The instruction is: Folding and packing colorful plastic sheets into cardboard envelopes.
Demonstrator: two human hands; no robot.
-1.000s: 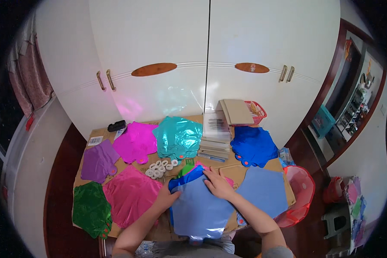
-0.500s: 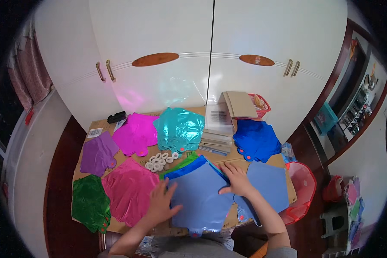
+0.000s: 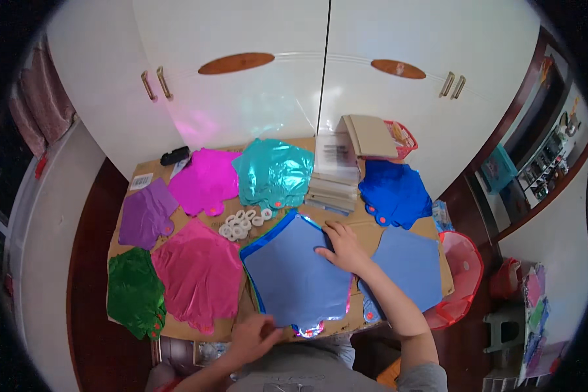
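In front of me lies a stack of flat foil balloons, pale blue on top, with bright blue, green and pink edges peeking out beneath. My right hand rests on its upper right edge, fingers spread and thumb on the top sheet. Just off the stack's lower left corner is my left hand, holding nothing, with bent fingers apart from the thumb. A shiny tab sticks out at the stack's bottom. To the right, another pale blue foil balloon pile lies flat.
Around the cardboard-covered table lie purple, magenta, teal, dark blue, pink and green foil piles. White ribbon rolls, clear packets and a red basket are nearby.
My left hand has moved from the stack's left side down to its lower left corner. The stack's edges line up more closely, with less green showing. The right hand stays at the upper right edge.
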